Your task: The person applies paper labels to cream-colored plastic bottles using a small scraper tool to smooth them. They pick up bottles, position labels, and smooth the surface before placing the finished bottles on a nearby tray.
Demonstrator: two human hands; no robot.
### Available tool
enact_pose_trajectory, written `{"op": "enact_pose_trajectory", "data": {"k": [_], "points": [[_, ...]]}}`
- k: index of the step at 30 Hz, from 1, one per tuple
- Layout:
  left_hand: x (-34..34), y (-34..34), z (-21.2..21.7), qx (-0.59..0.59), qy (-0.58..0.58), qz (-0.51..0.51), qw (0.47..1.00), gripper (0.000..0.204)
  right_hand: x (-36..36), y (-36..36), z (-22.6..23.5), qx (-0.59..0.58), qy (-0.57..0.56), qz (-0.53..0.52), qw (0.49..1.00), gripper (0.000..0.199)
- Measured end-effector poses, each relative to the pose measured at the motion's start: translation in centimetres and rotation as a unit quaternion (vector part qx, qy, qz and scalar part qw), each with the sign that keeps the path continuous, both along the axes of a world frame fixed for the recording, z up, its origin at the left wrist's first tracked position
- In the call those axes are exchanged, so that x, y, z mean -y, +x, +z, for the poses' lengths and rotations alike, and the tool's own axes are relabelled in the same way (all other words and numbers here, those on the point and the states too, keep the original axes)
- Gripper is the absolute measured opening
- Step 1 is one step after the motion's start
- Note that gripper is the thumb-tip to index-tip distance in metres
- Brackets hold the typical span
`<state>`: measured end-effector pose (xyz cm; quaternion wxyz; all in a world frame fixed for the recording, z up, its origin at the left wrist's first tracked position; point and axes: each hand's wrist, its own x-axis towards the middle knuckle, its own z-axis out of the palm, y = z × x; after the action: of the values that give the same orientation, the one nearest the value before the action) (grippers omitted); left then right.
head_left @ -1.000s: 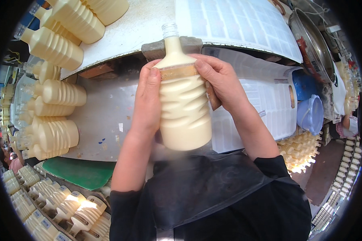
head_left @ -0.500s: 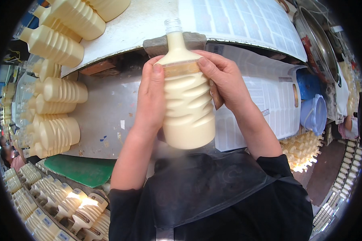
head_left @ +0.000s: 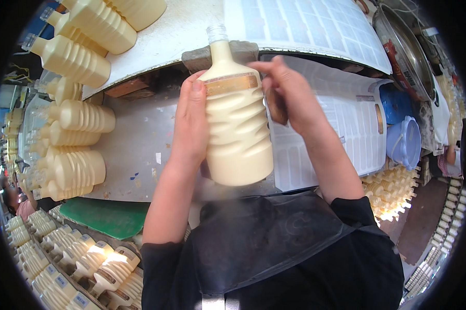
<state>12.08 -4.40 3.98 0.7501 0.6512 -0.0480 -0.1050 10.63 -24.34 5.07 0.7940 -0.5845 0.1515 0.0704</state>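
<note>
A large cream bottle (head_left: 239, 135) with rippled sides and a clear threaded neck lies in front of me, its neck pointing away. Across its shoulder runs a gold-brown label strip (head_left: 233, 84). My left hand (head_left: 190, 116) grips the bottle along its left side, thumb near the strip's left end. Just right of the bottle is my right hand (head_left: 291, 88), slightly blurred, its index finger reaching toward the bottle's shoulder. Its lower fingers curl round a flat brown piece (head_left: 277, 107), whose exact kind I cannot make out. A grey block (head_left: 191, 60) sits behind the bottle's neck.
Several cream bottles (head_left: 85, 116) stand and lie at the left. Sheets with label strips (head_left: 336, 119) lie on the right, with more sheets (head_left: 310, 26) at the back. A lavender bucket (head_left: 406, 142) and a metal basin (head_left: 406, 46) are further right; a green board (head_left: 103, 217) is lower left.
My right hand has come off the label strip and moved right, still with the brown piece. The strip now shows uncovered. The bottle has shifted slightly left and tilted.
</note>
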Motion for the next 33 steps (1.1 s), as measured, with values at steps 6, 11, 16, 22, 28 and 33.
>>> {"op": "enact_pose_trajectory", "data": {"k": [6, 11, 16, 22, 28, 33], "points": [[0.5, -0.7, 1.1, 0.01, 0.038, 0.017, 0.999, 0.044, -1.0, -0.3, 3.0, 0.216, -0.158, -0.105, 0.958, 0.024], [0.7, -1.1, 1.8, 0.006, 0.038, 0.024, 0.999, 0.045, -3.7, -1.6, 1.5, 0.31, -0.417, -0.097, 0.849, 0.028], [1.0, -1.1, 1.5, -0.006, 0.004, 0.033, 0.999, 0.046, -2.0, -1.2, -2.2, 0.222, -0.324, -0.158, 0.906, 0.03], [1.2, -0.7, 1.7, -0.076, -0.056, 0.025, 0.995, 0.05, -1.4, -1.4, -1.5, 0.286, -0.314, -0.236, 0.874, 0.03], [1.2, -1.3, 3.0, -0.126, -0.202, -0.014, 0.971, 0.063, -3.3, -1.9, 2.1, 0.565, -0.494, -0.035, 0.66, 0.018], [0.8, -1.2, 3.0, -0.158, -0.214, -0.013, 0.964, 0.074, -3.6, -1.9, 4.0, 0.54, -0.549, -0.013, 0.638, 0.021]]}}
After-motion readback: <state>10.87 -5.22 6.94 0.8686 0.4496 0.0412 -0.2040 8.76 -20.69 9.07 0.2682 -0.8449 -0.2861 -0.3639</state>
